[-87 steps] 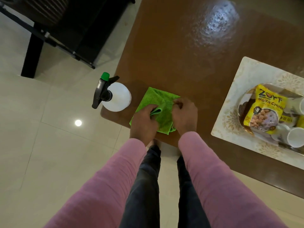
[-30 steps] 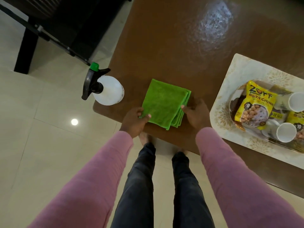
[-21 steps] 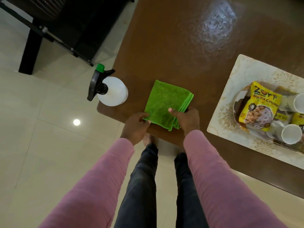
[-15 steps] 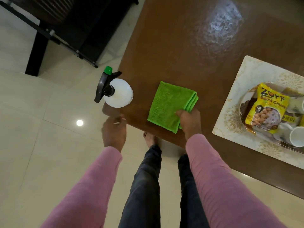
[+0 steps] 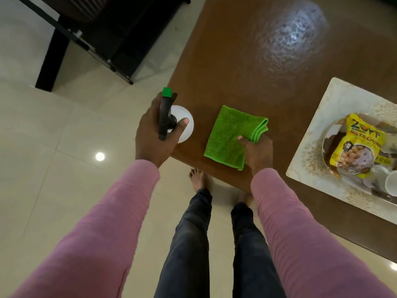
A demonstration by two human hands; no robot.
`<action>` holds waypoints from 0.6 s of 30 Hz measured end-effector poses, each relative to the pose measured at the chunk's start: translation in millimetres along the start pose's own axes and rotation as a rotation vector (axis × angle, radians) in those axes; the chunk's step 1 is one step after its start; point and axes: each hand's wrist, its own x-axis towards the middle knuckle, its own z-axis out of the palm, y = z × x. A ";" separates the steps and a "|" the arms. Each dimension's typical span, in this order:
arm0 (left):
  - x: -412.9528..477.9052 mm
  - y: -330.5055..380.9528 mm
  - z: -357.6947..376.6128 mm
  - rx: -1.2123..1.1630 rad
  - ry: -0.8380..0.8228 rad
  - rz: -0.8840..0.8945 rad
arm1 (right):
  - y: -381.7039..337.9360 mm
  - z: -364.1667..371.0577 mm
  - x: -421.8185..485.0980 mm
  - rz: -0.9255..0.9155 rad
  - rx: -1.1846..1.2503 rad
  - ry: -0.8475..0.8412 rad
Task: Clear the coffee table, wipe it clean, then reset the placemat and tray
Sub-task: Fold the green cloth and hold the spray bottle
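Note:
A folded green cloth [image 5: 231, 134] lies near the front left corner of the brown coffee table [image 5: 247, 67]. My right hand [image 5: 256, 151] grips the cloth's right edge, thumb on top. My left hand [image 5: 156, 134] is wrapped around the black trigger head of a white spray bottle [image 5: 185, 122] with a green nozzle tip, which stands on the table's corner. At the right, a cream patterned placemat [image 5: 318, 147] carries a glass tray [image 5: 328, 143] with a yellow snack packet [image 5: 356, 147] and white cups [image 5: 391, 183].
Dark furniture with black legs [image 5: 51, 59] stands on the pale tiled floor at the upper left. My bare feet [image 5: 198, 179] and dark trousers are at the table's front edge. A bright light reflection marks the tabletop's far part.
My left hand left the cloth, swung out to the left and closed on the spray bottle's head. My right hand took hold of the folded cloth's right edge.

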 end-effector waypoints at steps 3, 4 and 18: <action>-7.7 0.4 9.4 -0.072 0.052 -0.107 | -5.1 -5.5 -4.7 -0.011 -0.055 0.044; -11.3 0.7 11.5 -0.075 0.060 -0.117 | -7.1 -7.9 -7.8 -0.006 -0.057 0.032; -120.2 110.2 -68.8 -0.196 0.108 -0.417 | -76.0 -116.7 -124.2 -0.116 -0.105 -0.131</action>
